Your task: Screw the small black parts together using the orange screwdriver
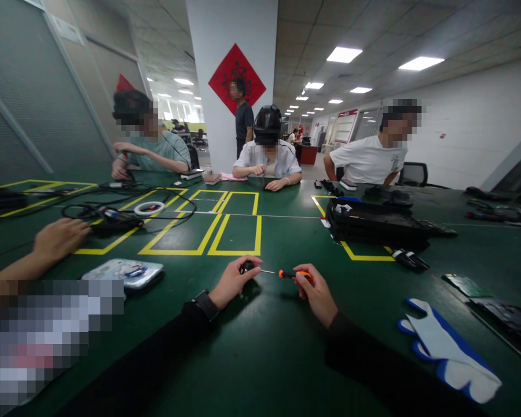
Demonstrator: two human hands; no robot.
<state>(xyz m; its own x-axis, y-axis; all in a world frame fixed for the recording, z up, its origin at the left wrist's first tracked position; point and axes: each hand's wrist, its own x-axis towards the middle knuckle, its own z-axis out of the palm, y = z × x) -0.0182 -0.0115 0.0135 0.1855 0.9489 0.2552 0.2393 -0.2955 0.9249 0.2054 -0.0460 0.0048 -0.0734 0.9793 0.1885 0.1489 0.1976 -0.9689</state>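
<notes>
Just above the green table (pixel 260 359), my right hand (pixel 313 289) is closed round the orange and black handle of a screwdriver (pixel 293 274). The screwdriver's thin metal shaft points left, toward my left hand (pixel 237 281). My left hand is closed on a small dark object (pixel 245 267), mostly hidden by the fingers, so I cannot make out its kind. The shaft's tip reaches the fingertips of my left hand; whether it touches the dark object I cannot tell.
A blue and white glove (pixel 449 347) lies at the right, near circuit boards (pixel 466 285). Black trays (pixel 373 223) stand beyond. At the left are a patterned case (pixel 124 273), cables (pixel 113 217) and a co-worker's hand (pixel 61 237). Several people sit or stand across the table.
</notes>
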